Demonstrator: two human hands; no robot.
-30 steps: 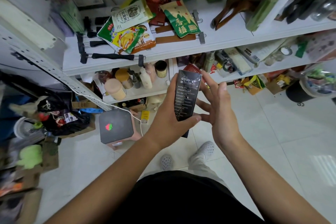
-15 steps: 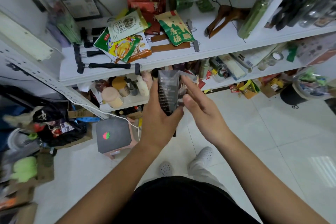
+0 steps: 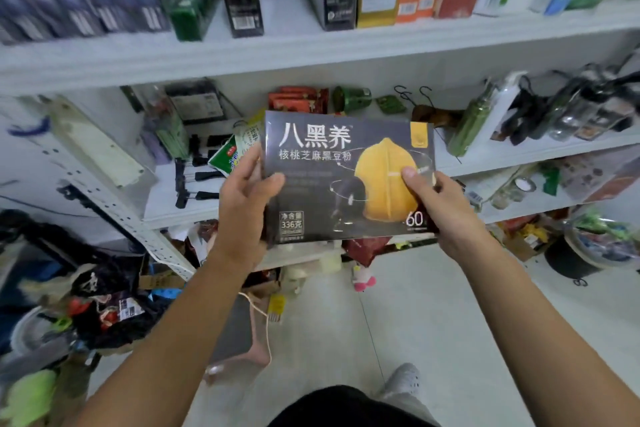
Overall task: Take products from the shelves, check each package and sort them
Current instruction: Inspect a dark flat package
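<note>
Shelves [image 3: 311,48], white and crowded, fill the upper frame; pale floor [image 3: 433,305] lies lower right. At centre, left hand [image 3: 242,204] and right hand [image 3: 440,208] grip a dark box [image 3: 332,184] by its sides.

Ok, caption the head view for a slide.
A dark box gripped at its sides by left hand and right hand, front facing camera, before cluttered shelves.

The left forearm [image 3: 166,322] rose from the lower left and the right forearm [image 3: 540,315] from the lower right, converging toward the middle. The left hand [image 3: 242,199] gripped the left edge of a black box [image 3: 329,184], thumb across the front, fingers curled behind. The right hand [image 3: 441,210] held the right edge, thumb pressed on the front, fingers hidden behind. Both wrists looked roughly straight.
</note>
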